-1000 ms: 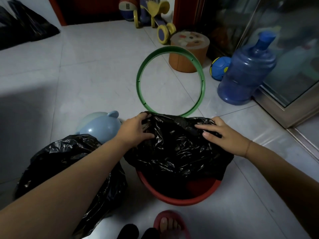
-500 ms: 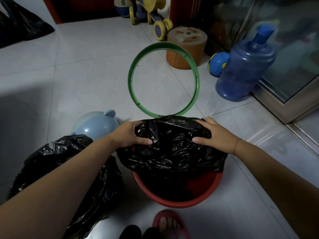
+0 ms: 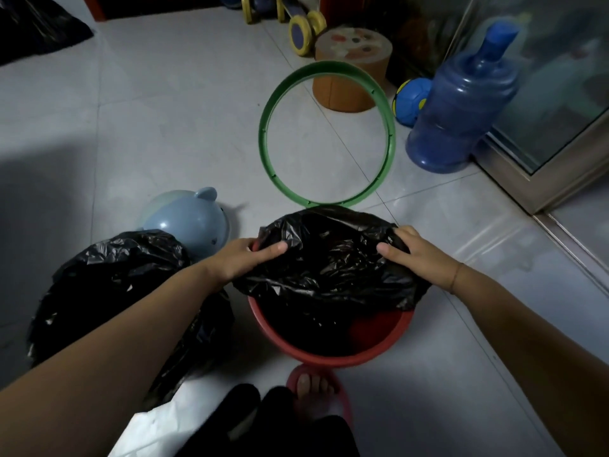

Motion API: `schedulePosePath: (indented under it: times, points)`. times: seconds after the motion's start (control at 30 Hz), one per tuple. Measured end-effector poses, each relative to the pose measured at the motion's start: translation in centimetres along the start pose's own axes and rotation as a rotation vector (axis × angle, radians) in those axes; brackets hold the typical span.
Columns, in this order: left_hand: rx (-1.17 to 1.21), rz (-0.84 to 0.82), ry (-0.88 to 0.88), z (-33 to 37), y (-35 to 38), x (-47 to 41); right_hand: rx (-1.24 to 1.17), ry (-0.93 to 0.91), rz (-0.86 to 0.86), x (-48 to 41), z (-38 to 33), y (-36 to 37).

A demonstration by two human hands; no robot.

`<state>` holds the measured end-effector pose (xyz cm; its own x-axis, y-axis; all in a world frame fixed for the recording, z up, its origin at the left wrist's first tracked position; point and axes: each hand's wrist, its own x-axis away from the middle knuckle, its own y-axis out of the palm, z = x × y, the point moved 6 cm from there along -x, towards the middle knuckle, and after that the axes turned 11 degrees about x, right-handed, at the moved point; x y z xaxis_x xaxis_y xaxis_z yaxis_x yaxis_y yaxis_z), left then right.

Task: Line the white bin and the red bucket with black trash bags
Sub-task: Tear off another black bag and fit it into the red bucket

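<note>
From the head camera, a crinkled, glossy black trash bag (image 3: 329,268) drapes over the far half of the red bucket (image 3: 333,356), which stands upright on the tiled floor (image 3: 164,127), mouth facing up; its near rim and inner wall are bare. The left hand (image 3: 245,258) and right hand (image 3: 417,255) each pinch the bag's edge at opposite sides. A green ring (image 3: 326,133) lies just beyond; another bag-covered bin (image 3: 108,291) sits just left. Open floor lies to the right.

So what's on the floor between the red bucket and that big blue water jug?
In the head view, only bare tile lies between the red bucket and the water jug. The green ring sits off to the side.
</note>
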<state>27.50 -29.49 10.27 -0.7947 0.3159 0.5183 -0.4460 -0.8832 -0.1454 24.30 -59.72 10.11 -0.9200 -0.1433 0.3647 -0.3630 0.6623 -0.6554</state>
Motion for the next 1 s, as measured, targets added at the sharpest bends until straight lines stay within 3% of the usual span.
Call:
schedulePosePath:
  times: [0.3, 0.4, 0.53, 0.77, 1.0]
  points:
    - [0.246, 0.003, 0.162, -1.3, 3.8, 7.1, -0.275, -0.010, 0.090, 8.1, 0.1, 3.3]
    - [0.244, -0.029, 0.249, -1.7, 5.1, 8.7, -0.315, -0.046, 0.091, 9.7, -0.5, 5.4]
    - [0.224, 0.046, 0.334, -1.7, 5.1, 8.2, -0.365, -0.021, 0.116, 9.5, -0.9, 6.5]
    - [0.275, 0.179, 0.337, -1.9, 4.3, 4.9, -0.384, -0.003, 0.182, 5.5, -2.4, 4.3]
    - [0.243, 0.145, 0.244, -3.6, 6.0, 3.9, -0.439, 0.132, 0.135, 5.3, 0.3, 5.2]
